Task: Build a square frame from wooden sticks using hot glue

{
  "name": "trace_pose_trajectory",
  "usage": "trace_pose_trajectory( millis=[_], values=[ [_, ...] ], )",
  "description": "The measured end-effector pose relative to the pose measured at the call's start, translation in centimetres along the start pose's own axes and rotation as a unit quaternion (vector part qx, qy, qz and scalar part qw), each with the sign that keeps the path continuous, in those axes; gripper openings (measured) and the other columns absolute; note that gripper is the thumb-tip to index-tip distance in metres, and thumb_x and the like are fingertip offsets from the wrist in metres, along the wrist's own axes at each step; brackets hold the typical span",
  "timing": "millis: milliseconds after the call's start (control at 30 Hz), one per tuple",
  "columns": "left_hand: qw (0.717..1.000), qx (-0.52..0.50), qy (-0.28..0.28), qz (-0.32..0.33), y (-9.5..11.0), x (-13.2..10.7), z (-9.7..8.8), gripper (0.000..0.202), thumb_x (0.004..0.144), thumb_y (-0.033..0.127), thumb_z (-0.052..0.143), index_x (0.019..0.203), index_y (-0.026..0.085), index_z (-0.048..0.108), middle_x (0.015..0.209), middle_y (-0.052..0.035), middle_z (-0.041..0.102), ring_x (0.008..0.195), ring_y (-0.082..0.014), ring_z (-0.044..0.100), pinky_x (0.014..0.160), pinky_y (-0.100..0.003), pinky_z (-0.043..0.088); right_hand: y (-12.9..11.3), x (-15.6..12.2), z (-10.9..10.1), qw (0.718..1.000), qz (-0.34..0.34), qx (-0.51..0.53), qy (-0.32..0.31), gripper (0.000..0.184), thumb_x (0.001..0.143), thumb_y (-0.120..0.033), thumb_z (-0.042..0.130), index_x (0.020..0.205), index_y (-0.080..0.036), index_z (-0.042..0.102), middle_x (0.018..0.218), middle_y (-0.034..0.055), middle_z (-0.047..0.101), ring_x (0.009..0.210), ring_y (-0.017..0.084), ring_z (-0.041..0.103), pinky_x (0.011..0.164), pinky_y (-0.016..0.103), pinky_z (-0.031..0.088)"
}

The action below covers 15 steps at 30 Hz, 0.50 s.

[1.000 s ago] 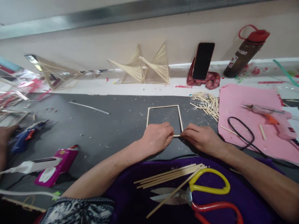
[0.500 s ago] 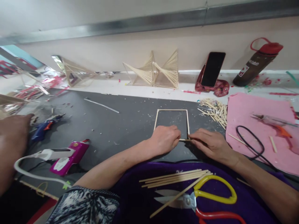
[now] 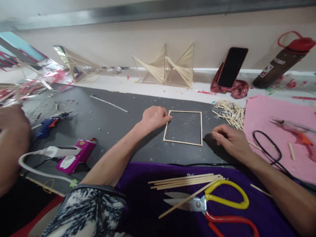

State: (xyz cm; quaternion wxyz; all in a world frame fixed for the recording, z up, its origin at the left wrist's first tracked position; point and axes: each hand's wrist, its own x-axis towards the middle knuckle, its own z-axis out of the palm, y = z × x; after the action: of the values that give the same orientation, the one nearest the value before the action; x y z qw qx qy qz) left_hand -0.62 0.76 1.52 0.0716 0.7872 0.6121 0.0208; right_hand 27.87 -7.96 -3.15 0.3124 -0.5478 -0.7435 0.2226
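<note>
A square frame of thin wooden sticks (image 3: 183, 143) lies flat on the grey tabletop, all four corners in sight. My left hand (image 3: 155, 117) is at its upper left, fingers curled and the thumb on the left stick near the corner. To the right of the frame, my right hand (image 3: 228, 138) hovers apart from it, its fingertips pinched together; whatever they hold is too small to make out. Closer to me, several loose sticks (image 3: 182, 181) and scissors (image 3: 197, 204) with yellow and red handles rest on purple cloth (image 3: 138, 197).
A pile of short sticks (image 3: 230, 113) lies beside a pink sheet (image 3: 261, 112) bearing a glue gun (image 3: 296, 133). Stick models (image 3: 179, 70), a phone (image 3: 232, 67) and a bottle (image 3: 283, 62) line the back. At left are another person's hand (image 3: 13, 131), a blue glue gun (image 3: 48, 126) and a purple box (image 3: 76, 156).
My left hand has moved from the frame's near side to its upper left. My right hand has drawn away from the near right corner, uncovering it. The camera view has shifted slightly.
</note>
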Motion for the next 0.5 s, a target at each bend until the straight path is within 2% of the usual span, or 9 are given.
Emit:
trace_pose_trajectory(
  millis=[100,167,367,500],
  values=[
    [0.999,0.017,-0.041,-0.026,0.3,0.1,0.7,0.034,0.076,0.049,0.054,0.070,0.017,0.068,0.070,-0.0095,0.063,0.071,-0.0221,0.058,0.061,-0.030,0.039,0.0,0.0,0.2,1.000,-0.012,-0.012,-0.011,0.016,0.086,-0.035,0.053,0.082,-0.022,0.061,0.058,-0.0047,0.059,0.051,0.009,0.055,0.054,0.022,0.039],
    [0.998,0.026,-0.050,-0.032,0.6,0.1,1.0,0.033,0.075,0.047,0.054,0.071,0.018,0.068,0.070,-0.0087,0.063,0.071,-0.0215,0.059,0.062,-0.029,0.040,-0.1,0.0,0.3,0.999,-0.022,-0.024,-0.019,0.016,0.085,-0.035,0.053,0.082,-0.022,0.062,0.061,-0.0037,0.061,0.054,0.010,0.057,0.056,0.022,0.040],
    [0.998,0.031,-0.041,-0.028,0.5,0.2,1.3,0.023,0.073,0.034,0.053,0.072,0.017,0.069,0.071,-0.0084,0.065,0.073,-0.0201,0.060,0.061,-0.026,0.041,-0.3,-0.1,0.5,0.997,-0.046,-0.040,-0.043,0.019,0.087,-0.035,0.052,0.081,-0.021,0.063,0.068,-0.0015,0.065,0.061,0.011,0.059,0.058,0.022,0.042],
    [0.999,-0.011,-0.012,-0.033,0.2,0.3,1.3,0.020,0.072,0.031,0.054,0.070,0.017,0.068,0.069,-0.0083,0.065,0.071,-0.0198,0.060,0.062,-0.027,0.041,-0.5,-0.1,0.5,0.997,-0.046,-0.044,-0.038,0.018,0.087,-0.034,0.052,0.082,-0.021,0.063,0.067,-0.0017,0.065,0.060,0.011,0.059,0.058,0.022,0.042]
  ],
)
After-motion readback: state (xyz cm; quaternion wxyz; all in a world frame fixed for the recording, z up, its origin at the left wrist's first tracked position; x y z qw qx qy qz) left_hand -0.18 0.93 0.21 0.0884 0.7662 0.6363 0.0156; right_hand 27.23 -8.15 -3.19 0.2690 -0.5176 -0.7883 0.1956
